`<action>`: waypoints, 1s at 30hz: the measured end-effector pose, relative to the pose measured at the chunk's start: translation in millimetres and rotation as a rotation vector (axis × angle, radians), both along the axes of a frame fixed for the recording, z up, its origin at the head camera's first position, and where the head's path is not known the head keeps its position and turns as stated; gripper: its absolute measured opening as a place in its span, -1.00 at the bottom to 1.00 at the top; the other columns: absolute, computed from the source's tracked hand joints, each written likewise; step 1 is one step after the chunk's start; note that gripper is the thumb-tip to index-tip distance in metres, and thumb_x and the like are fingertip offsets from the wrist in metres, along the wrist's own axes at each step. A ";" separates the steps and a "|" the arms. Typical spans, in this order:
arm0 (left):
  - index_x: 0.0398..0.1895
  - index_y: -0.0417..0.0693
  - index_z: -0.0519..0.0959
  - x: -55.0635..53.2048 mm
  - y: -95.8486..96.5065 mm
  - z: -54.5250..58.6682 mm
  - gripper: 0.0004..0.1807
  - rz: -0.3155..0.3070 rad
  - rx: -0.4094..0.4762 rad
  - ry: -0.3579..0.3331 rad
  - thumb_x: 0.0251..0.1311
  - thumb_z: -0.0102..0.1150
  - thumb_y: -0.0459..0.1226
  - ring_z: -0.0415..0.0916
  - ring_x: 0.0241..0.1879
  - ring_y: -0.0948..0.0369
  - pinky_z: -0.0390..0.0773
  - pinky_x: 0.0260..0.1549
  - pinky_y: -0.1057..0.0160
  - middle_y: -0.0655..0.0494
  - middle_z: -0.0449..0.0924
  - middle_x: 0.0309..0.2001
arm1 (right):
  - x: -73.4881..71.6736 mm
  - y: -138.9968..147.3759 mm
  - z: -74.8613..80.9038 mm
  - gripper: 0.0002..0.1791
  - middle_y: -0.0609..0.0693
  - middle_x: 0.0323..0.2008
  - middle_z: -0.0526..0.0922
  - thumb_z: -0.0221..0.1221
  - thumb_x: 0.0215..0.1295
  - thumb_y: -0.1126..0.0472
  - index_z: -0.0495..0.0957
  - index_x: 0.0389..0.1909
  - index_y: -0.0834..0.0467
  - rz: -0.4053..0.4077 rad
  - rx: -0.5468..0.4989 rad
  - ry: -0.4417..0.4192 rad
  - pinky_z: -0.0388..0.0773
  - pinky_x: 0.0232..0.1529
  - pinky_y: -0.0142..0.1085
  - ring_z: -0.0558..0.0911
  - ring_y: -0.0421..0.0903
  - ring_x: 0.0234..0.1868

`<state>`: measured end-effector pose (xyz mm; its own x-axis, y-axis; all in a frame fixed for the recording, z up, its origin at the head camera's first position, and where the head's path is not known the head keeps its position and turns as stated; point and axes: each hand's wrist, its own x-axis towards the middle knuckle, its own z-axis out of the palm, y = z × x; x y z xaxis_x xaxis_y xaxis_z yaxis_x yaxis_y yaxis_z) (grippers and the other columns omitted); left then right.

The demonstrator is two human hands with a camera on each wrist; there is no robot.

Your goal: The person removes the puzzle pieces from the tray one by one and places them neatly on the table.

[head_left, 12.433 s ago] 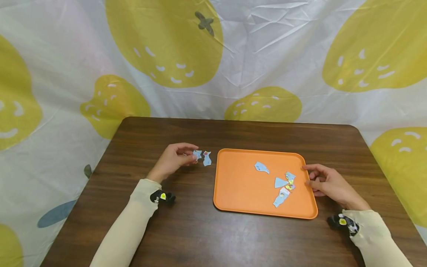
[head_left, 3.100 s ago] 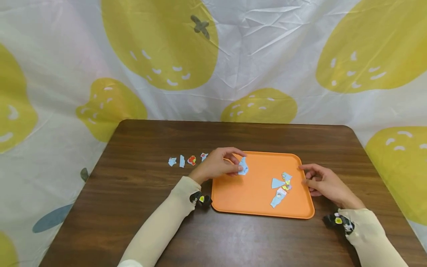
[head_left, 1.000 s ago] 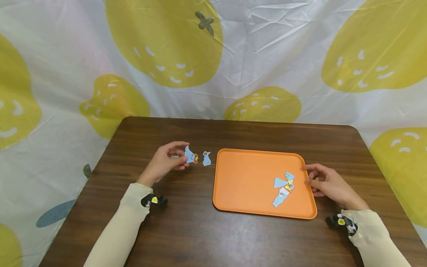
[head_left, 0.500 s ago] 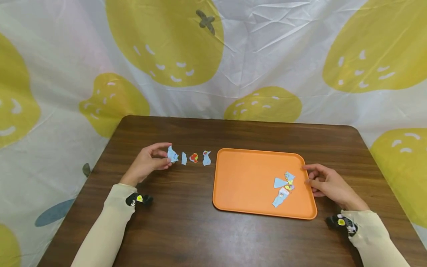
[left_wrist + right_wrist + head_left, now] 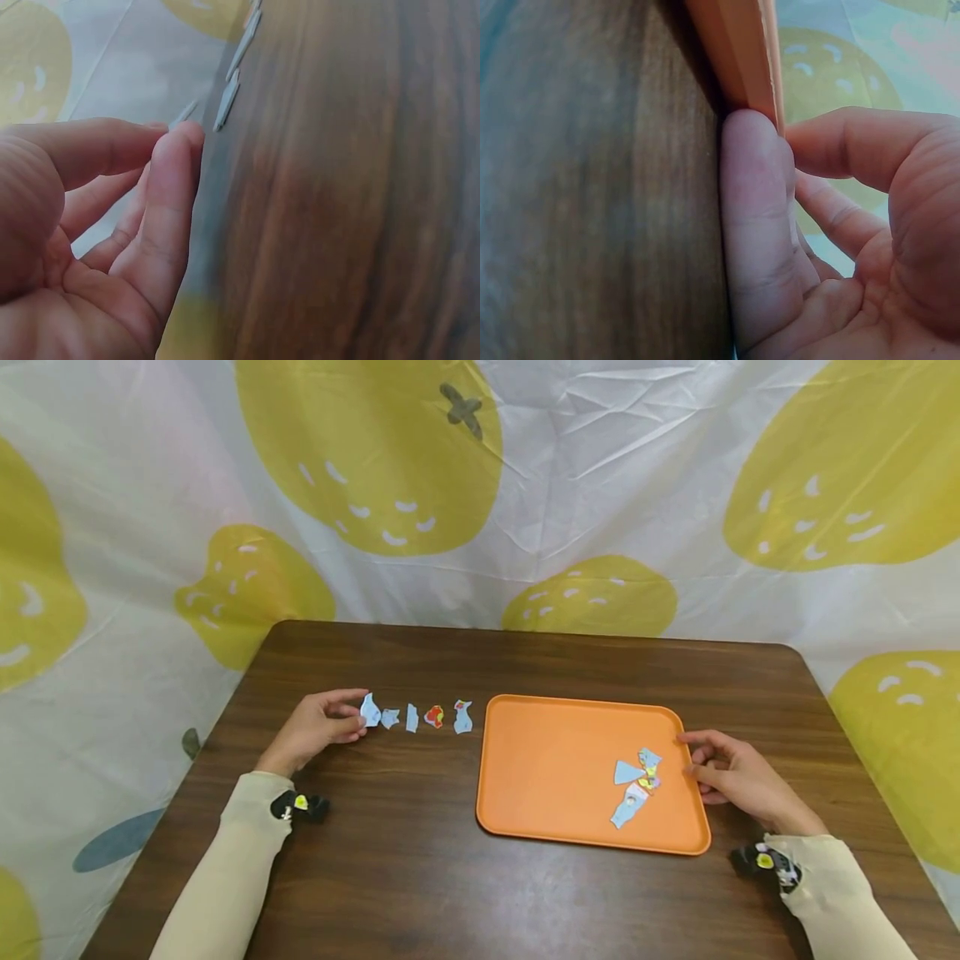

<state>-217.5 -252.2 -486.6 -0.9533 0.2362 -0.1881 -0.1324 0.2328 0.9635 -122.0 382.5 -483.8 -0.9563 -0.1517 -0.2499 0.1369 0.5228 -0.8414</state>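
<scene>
My left hand (image 5: 313, 727) pinches a light blue puzzle piece (image 5: 370, 711) between thumb and fingers, at the left end of a row on the brown table. Only a thin edge of that piece (image 5: 184, 113) shows past the fingertips in the left wrist view. To its right lie a small blue piece (image 5: 390, 718), a narrow blue one (image 5: 412, 717), a red one (image 5: 434, 717) and a blue-and-red one (image 5: 462, 718). At the right side of the orange tray (image 5: 547, 768), my right hand (image 5: 738, 777) holds the rim, thumb and index finger against it (image 5: 742, 64).
Several pieces sit grouped on the tray's right half, among them a blue triangle (image 5: 627, 772) and a long blue piece (image 5: 629, 805). The wooden table (image 5: 420, 877) reaches back to a hanging cloth (image 5: 540, 510) printed with yellow fruit.
My left hand has carried the blue piece from the tray's left part leftward past the row to its left end. The right hand stays at the tray's rim.
</scene>
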 end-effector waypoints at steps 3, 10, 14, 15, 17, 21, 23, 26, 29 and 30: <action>0.51 -0.37 0.37 -0.1 -2.1 -0.7 -0.37 0.002 -0.019 -0.014 0.38 0.22 -0.56 0.75 -0.30 0.28 0.76 -0.20 0.33 0.03 0.68 -0.20 | -0.6 -0.5 0.2 -0.36 0.23 -0.04 0.44 0.27 0.50 0.27 0.32 0.52 0.26 -0.004 0.002 -0.004 0.80 -0.28 -0.18 0.65 -0.13 -0.33; 0.45 -0.39 0.43 -0.7 -1.4 -1.4 -0.43 0.013 -0.091 -0.017 0.38 0.22 -0.55 0.73 -0.31 0.28 0.76 -0.24 0.34 -0.05 0.70 -0.18 | 0.2 -0.8 -0.7 -0.37 0.23 -0.04 0.44 0.27 0.49 0.29 0.33 0.51 0.27 -0.007 0.005 0.001 0.79 -0.29 -0.18 0.64 -0.13 -0.35; 0.45 -0.40 0.42 -1.6 -0.4 -0.7 -0.43 0.027 -0.109 -0.019 0.38 0.23 -0.55 0.73 -0.32 0.28 0.76 -0.24 0.34 -0.15 0.69 -0.13 | 0.6 -0.7 -1.6 -0.38 0.23 -0.05 0.44 0.27 0.48 0.30 0.34 0.49 0.28 -0.006 0.005 0.011 0.79 -0.31 -0.19 0.63 -0.14 -0.36; 0.44 -0.40 0.43 -1.7 -0.6 -0.2 -0.43 0.033 -0.114 -0.023 0.38 0.23 -0.54 0.73 -0.32 0.28 0.76 -0.24 0.34 -0.17 0.69 -0.12 | 0.6 -0.9 -1.8 -0.38 0.23 -0.05 0.44 0.26 0.48 0.30 0.34 0.49 0.28 -0.005 0.004 0.012 0.79 -0.31 -0.19 0.63 -0.14 -0.36; 0.45 -0.40 0.43 -1.3 -1.3 1.2 -0.43 0.038 -0.129 -0.026 0.38 0.23 -0.54 0.73 -0.32 0.28 0.76 -0.24 0.34 -0.20 0.68 -0.10 | 0.6 -1.0 -1.9 -0.38 0.23 -0.05 0.44 0.26 0.48 0.30 0.34 0.49 0.28 -0.007 -0.001 0.011 0.79 -0.30 -0.18 0.64 -0.14 -0.36; 0.45 -0.38 0.44 -0.4 -3.3 3.5 -0.44 0.042 -0.154 -0.031 0.39 0.24 -0.52 0.73 -0.31 0.27 0.76 -0.24 0.34 -0.24 0.68 -0.07 | 0.7 -0.7 -1.8 -0.37 0.23 -0.05 0.44 0.27 0.48 0.30 0.34 0.50 0.28 -0.010 -0.003 0.007 0.79 -0.30 -0.18 0.63 -0.14 -0.36; 0.45 -0.38 0.44 0.0 -3.8 4.4 -0.44 0.043 -0.159 -0.033 0.40 0.24 -0.52 0.73 -0.31 0.27 0.76 -0.24 0.34 -0.26 0.68 -0.05 | 0.7 -0.3 -1.7 -0.38 0.23 -0.05 0.43 0.26 0.49 0.29 0.34 0.50 0.28 -0.011 -0.003 0.007 0.79 -0.30 -0.18 0.63 -0.14 -0.36; 0.45 -0.36 0.44 0.0 -3.8 4.9 -0.45 0.044 -0.164 -0.036 0.41 0.23 -0.51 0.73 -0.31 0.28 0.76 -0.23 0.35 -0.27 0.68 -0.04 | 0.7 0.1 -1.4 -0.38 0.22 -0.05 0.44 0.26 0.49 0.29 0.33 0.50 0.28 -0.011 -0.002 0.009 0.79 -0.31 -0.18 0.63 -0.14 -0.36; 0.45 -0.36 0.45 -0.4 -3.1 4.4 -0.45 0.047 -0.164 -0.035 0.41 0.24 -0.50 0.72 -0.31 0.29 0.76 -0.23 0.36 -0.28 0.65 -0.02 | 0.5 0.5 -1.2 -0.37 0.23 -0.05 0.44 0.27 0.49 0.29 0.33 0.50 0.28 -0.012 -0.005 0.007 0.79 -0.30 -0.18 0.63 -0.14 -0.36; 0.45 -0.36 0.45 -0.5 -2.8 4.0 -0.45 0.045 -0.168 -0.032 0.41 0.25 -0.50 0.72 -0.31 0.29 0.76 -0.24 0.36 -0.28 0.64 -0.02 | 0.4 0.6 -1.2 -0.37 0.23 -0.05 0.44 0.27 0.49 0.29 0.33 0.50 0.28 -0.011 -0.006 0.007 0.79 -0.30 -0.18 0.64 -0.14 -0.35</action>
<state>-218.0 -255.0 -482.6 -0.9552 0.1560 -0.2515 -0.1761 0.3835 0.9066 -121.6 383.1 -485.0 -0.9597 -0.1426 -0.2423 0.1368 0.5160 -0.8456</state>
